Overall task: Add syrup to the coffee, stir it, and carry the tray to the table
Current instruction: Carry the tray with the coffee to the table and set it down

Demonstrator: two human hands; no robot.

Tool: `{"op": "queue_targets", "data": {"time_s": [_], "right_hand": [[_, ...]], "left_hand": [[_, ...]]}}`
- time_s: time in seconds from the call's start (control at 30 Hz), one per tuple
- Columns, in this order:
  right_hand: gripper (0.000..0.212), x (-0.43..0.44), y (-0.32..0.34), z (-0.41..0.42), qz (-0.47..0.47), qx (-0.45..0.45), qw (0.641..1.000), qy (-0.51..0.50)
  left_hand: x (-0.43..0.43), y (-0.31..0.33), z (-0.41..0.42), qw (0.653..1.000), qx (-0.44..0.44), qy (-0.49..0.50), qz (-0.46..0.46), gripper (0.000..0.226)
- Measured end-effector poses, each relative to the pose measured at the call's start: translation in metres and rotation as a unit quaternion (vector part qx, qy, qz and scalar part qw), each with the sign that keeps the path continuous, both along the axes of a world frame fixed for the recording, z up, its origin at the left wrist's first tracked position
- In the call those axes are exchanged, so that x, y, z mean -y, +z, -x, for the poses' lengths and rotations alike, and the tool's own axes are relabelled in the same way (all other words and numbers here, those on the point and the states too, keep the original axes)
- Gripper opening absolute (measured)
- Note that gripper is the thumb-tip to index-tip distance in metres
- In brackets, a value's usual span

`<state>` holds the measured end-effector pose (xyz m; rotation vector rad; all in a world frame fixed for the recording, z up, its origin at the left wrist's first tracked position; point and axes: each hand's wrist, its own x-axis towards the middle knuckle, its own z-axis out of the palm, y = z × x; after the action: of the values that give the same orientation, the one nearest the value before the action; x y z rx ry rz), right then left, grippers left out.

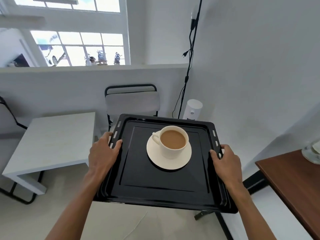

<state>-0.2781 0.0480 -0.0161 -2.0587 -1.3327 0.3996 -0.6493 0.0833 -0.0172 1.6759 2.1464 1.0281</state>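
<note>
I hold a black metal tray [155, 187] in the air in front of me, roughly level. My left hand [102, 153] grips its left rim and my right hand [226, 161] grips its right rim, thumbs on top. On the tray's far half stands a white cup [173, 149] of light brown coffee on a white saucer [183, 161], handle pointing left. No syrup container or spoon is in view.
A low white table [52, 144] stands to the left, below the tray's height. A grey chair [131, 101] sits behind the tray against the wall. A brown wooden table [294, 184] with a glass vessel [311, 151] is at the right. A white cylindrical appliance [193, 109] and cables stand in the corner.
</note>
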Motion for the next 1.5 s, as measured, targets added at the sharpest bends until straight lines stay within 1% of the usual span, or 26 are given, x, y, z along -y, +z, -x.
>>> {"op": "queue_targets", "data": {"time_s": [0.33,0.5,0.6,0.93,1.23,1.5], "right_hand": [[0.029,-0.068,-0.001,0.088,-0.002,-0.001,0.998,0.061],[0.027,-0.104,-0.003,0.135,-0.003,0.011,0.995,0.099],[0.030,-0.126,-0.006,0.163,0.000,0.020,0.993,0.118],[0.030,-0.208,-0.028,0.273,-0.006,0.021,0.981,0.192],[0.021,-0.267,-0.045,0.379,-0.005,0.003,0.979,0.202],[0.026,-0.318,-0.062,0.467,0.020,-0.027,0.973,0.227]], "left_hand": [[-0.019,-0.009,0.090,0.997,0.022,0.079,0.008,0.037],[-0.028,-0.014,0.135,0.993,0.023,0.112,0.019,0.040],[-0.035,-0.018,0.161,0.991,0.022,0.129,0.017,0.041],[-0.073,-0.035,0.261,0.980,0.025,0.197,0.025,0.042],[-0.118,-0.042,0.358,0.973,0.027,0.228,0.036,0.044],[-0.155,-0.047,0.441,0.969,0.004,0.243,0.035,0.039]]}}
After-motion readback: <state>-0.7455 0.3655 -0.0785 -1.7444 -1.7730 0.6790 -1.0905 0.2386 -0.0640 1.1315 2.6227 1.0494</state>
